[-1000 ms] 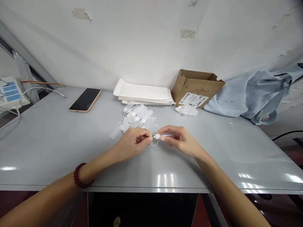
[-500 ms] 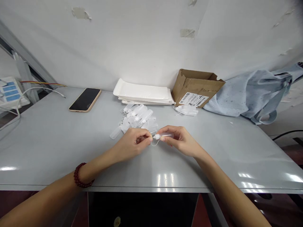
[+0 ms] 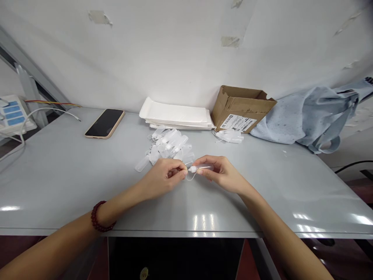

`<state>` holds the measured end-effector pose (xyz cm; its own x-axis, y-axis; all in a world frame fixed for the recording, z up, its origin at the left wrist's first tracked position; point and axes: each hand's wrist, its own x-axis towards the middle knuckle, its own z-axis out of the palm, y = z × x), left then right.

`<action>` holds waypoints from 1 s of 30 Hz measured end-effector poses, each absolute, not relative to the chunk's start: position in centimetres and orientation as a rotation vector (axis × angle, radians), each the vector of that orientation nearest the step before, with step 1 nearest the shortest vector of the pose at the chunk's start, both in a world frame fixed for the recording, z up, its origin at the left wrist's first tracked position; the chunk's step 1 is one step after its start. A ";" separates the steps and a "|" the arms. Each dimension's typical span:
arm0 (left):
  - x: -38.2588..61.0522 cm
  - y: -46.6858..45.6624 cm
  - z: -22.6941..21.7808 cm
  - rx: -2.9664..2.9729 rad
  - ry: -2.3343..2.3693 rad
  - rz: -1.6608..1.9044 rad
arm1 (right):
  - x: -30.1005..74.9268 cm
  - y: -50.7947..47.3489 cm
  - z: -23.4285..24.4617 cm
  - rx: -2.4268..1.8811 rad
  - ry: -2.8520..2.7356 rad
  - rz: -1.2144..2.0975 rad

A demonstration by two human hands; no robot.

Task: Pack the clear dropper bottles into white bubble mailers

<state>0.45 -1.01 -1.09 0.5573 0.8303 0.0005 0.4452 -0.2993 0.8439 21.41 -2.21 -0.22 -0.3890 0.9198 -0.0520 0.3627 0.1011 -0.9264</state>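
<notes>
Lying sideways between my fingers is a small clear dropper bottle (image 3: 205,167) with a white neck and a pointed nozzle facing left. My right hand (image 3: 223,172) is closed around its body, thumb in front and fingers behind. My left hand (image 3: 166,174) pinches at the nozzle tip, where a thin white tether (image 3: 191,179) loops from the bottle neck to the fingertips. The small cap at the tether's end is mostly hidden by those fingers. Just behind my left hand lies a loose pile of similar bottles (image 3: 171,144).
More bottles (image 3: 231,136) lie by an open cardboard box (image 3: 244,107). White flat packets (image 3: 177,114) are stacked against the wall. A phone (image 3: 105,123) and a white cable (image 3: 68,112) lie on the left of the grey table (image 3: 87,175); a light-blue cloth bag (image 3: 294,116) rests at right.
</notes>
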 end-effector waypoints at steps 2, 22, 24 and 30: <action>0.5 -1.0 -1.2 1.934 1.028 0.568 | 21.4 -2.2 -0.3 -1.246 -1.818 1.281; -0.6 0.5 -0.2 1.473 1.369 1.060 | 29.8 3.9 -5.3 -1.787 -1.879 -0.077; -0.5 0.5 0.1 1.440 1.383 1.101 | 30.0 4.0 -5.6 -1.850 -1.901 -0.082; -0.9 0.7 0.3 1.426 1.432 1.075 | 30.1 3.9 -5.6 -2.001 -1.936 -0.101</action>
